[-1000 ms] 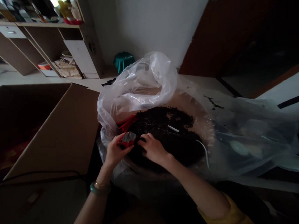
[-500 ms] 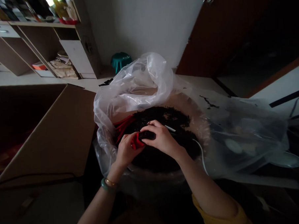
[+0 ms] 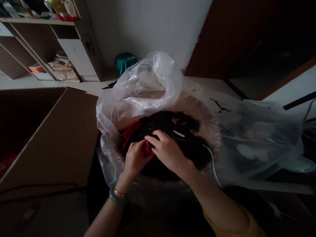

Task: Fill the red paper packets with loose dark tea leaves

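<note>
My left hand [image 3: 133,158] is closed round a small red packet [image 3: 145,151] over a round tray [image 3: 213,130] heaped with dark loose leaves [image 3: 171,126]. My right hand [image 3: 167,150] presses its curled fingers onto the top of the same packet, with dark leaves under the fingertips. A stack of more red packets [image 3: 128,130] lies at the tray's left edge. A clear plastic sheet [image 3: 146,84] is bunched behind and around the tray.
A large open cardboard box [image 3: 56,137] stands to the left. Behind it is a wooden shelf unit [image 3: 65,38] with papers. A teal stool [image 3: 124,60] sits by the white wall, and a dark red door [image 3: 235,27] is at the right.
My right hand lifted a pinch of dark leaves from the heap and brought it onto the red packet held by my left hand. The view shifted slightly.
</note>
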Available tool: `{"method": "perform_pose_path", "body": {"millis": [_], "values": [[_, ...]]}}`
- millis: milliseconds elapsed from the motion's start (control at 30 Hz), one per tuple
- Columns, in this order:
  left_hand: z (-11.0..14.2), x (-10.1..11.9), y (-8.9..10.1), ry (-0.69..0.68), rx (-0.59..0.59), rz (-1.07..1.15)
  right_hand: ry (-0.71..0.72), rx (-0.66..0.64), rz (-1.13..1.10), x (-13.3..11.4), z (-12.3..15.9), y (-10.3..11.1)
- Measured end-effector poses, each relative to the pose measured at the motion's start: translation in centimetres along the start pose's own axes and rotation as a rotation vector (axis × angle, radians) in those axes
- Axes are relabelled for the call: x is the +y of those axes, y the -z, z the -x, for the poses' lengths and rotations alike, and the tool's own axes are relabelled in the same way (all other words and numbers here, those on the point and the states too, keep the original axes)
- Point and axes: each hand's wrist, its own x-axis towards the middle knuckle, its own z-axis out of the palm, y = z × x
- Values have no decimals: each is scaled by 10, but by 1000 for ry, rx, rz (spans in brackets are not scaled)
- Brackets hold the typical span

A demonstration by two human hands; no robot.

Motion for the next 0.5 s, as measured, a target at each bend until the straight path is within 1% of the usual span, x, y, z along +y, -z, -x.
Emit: {"method": "perform_pose_path", "body": {"millis": [133, 200, 367, 500], "values": [[1, -3, -2, 38, 27, -3, 13, 69, -149, 2, 2, -4], [1, -4, -2, 55, 39, -5, 23, 71, -193, 6, 5, -3], [0, 1, -2, 32, 20, -8, 6, -22, -139, 12, 6, 1], [2, 2, -3, 23, 14, -18, -119, -100, -74, 11, 3, 4]]}}
